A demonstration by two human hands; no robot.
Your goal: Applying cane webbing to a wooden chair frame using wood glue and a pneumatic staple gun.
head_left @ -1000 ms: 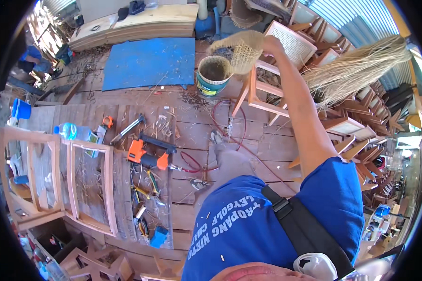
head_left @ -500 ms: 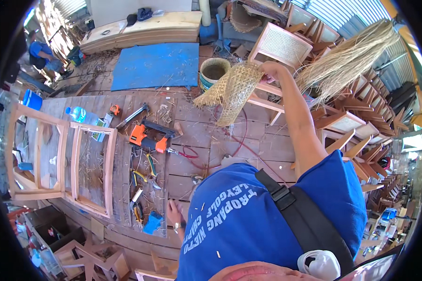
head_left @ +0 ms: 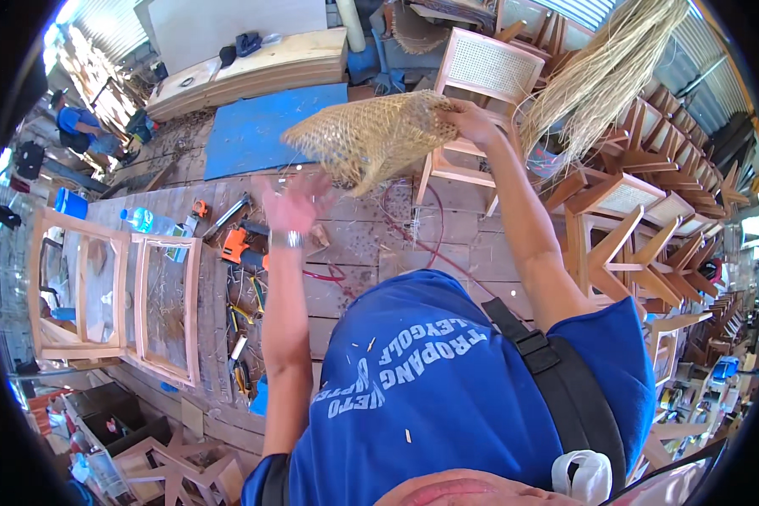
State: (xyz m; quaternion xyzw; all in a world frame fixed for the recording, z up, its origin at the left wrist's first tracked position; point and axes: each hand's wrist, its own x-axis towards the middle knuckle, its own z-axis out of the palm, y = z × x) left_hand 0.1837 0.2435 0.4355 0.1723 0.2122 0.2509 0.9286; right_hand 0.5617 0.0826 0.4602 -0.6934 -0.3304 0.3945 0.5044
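Woven Sheet Gripped at One End

The right hand (head_left: 474,123) closes on the right end of the woven sheet (head_left: 367,139); the woven sheet is raised above the floor (head_left: 358,236); the left hand (head_left: 293,201), blurred, holds nothing, fingers spread wide, near its left end; an orange nail gun (head_left: 238,246) lies beside the left wrist in view.

Furniture workshop, piled wooden chairs (head_left: 620,237), orange nail gun (head_left: 236,247), hand tools (head_left: 239,347), stacked boards (head_left: 287,71)

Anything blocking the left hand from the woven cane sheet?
Nothing visible. The left hand, blurred, sits just below the left end of the woven cane sheet in view; the right hand grips its right end.
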